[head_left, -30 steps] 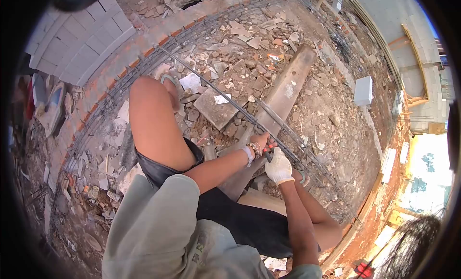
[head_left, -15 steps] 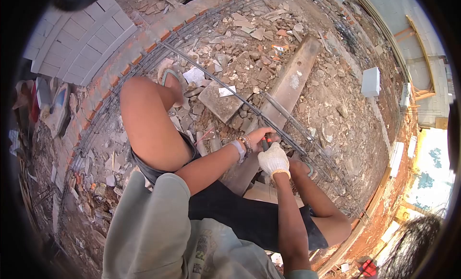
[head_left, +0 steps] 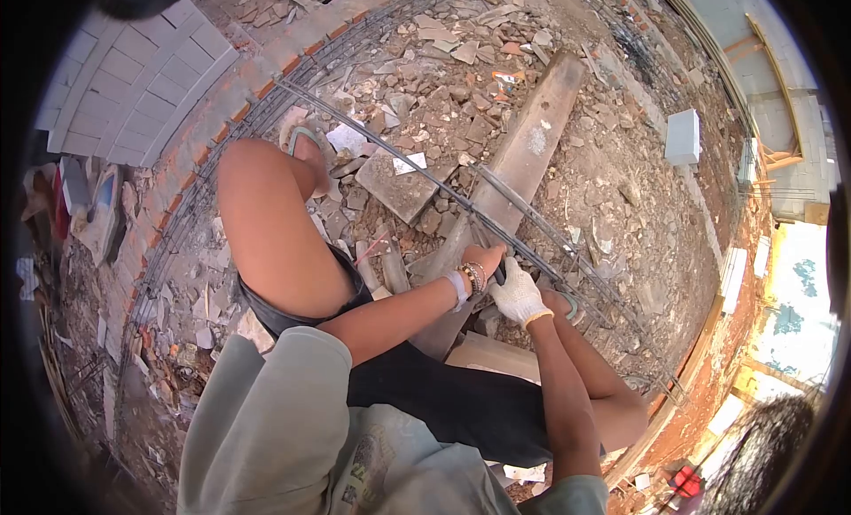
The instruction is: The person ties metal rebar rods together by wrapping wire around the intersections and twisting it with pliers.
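Observation:
My left hand (head_left: pixel 483 261), bare with bracelets and a pale band at the wrist, is closed beside the long steel reinforcing bars (head_left: pixel 394 153). What its fingers grip is hidden. Right below it, my right hand (head_left: pixel 519 297) in a white knitted glove is wrapped round dark-handled pliers (head_left: pixel 501 273). Their jaws are hidden between the hands and the bars. The bars cross over a long concrete beam (head_left: pixel 542 138) lying on the rubble. A shorter pair of rods (head_left: pixel 527 210) runs alongside on the right.
Broken tile and brick rubble (head_left: pixel 470 98) covers the ground around my sandalled feet. A flat concrete slab (head_left: pixel 390 185) lies ahead. Stacked grey blocks (head_left: pixel 142 81) stand at the upper left, and a pale block (head_left: pixel 683 137) at the right. More bars (head_left: pixel 239 116) follow the brick edge.
My left hand has turned and shifted slightly lower, and my right hand has moved a little right. The red-marked pliers handles, visible before, are now mostly covered.

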{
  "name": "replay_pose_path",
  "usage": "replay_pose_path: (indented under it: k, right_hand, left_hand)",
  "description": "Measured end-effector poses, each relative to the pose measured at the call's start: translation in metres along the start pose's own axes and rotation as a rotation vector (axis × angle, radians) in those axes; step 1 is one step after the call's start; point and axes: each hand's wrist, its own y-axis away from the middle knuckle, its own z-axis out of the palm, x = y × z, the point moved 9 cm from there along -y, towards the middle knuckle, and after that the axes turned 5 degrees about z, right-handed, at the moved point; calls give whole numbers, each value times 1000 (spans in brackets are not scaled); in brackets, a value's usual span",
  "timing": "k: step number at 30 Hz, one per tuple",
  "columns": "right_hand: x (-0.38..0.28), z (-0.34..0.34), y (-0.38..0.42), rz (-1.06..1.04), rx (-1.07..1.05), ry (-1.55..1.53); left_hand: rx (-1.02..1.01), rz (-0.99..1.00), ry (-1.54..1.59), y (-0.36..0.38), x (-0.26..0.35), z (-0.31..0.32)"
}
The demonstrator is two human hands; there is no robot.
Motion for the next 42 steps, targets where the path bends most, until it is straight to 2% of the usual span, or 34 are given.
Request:
replay_pose_path:
  k: [1,4,7,10,15,18,19,22,24,25,26,28,30,31,32,33,34,36,37,40,41,42]
  right_hand:
    - [4,1,-3,59,-58,-9]
    - [6,-2,-8,7,-80,12]
    - [4,-6,-9,-37,-94,5]
    - [4,-17,-11,-64,-126,31]
    - [8,-19,-20,-119,-121,101]
    - [6,-18,-18,-89,-86,105]
    - [-1,-22,-13,-89,-73,54]
    - [-2,-13,-6,18,-87,-104]
    - [14,26,-11,78,-180,-517]
    - [-12,29,1,111,-224,-726]
    - [-21,33,22,338,-342,-895]
    - [-38,63,29,423,-481,-1343]
    - [-64,79,32,374,-582,-1758]
    - [-85,81,34,268,-688,-1982]
    - [-97,88,33,156,-743,-2124]
    - [-117,85,37,89,-785,-2275]
    - [-131,80,41,23,-829,-2425]
    - [-130,82,40,44,-881,-2426]
    - [-126,80,41,51,-919,-2426]
    - [-116,84,41,72,-925,-2373]
    - [-112,89,40,102,-902,-2336]
    - [-111,90,39,137,-884,-2294]
  left_hand:
    - [-90,-54,14,-2,1,3]
    - [-236,-224,341,4,3,12]
    - [-210,-267,425,12,5,11]
    - [-288,-290,469,10,-1,23]
    - [-230,-229,628,8,-1,31]
    - [-285,-271,641,-14,-26,44]
    - [-194,-245,627,2,-5,32]
    - [-229,-211,456,3,0,22]
    - [-328,-230,465,6,4,15]
    - [-378,-243,468,13,11,5]
    - [-456,-229,444,19,21,-3]
    - [-648,-247,507,8,21,2]
    - [-743,-282,565,6,27,-4]
    - [-763,-267,573,10,40,-13]
    - [-783,-257,583,13,47,-20]
    - [-892,-227,679,5,49,-18]
    - [-887,-228,718,2,49,-18]
    - [-865,-231,812,-1,46,-19]
    - [-971,-79,706,5,56,-19]
    - [-1006,-80,784,9,63,-11]
    - [-1030,-315,894,16,57,-4]
    - [-1012,-315,886,12,56,-1]
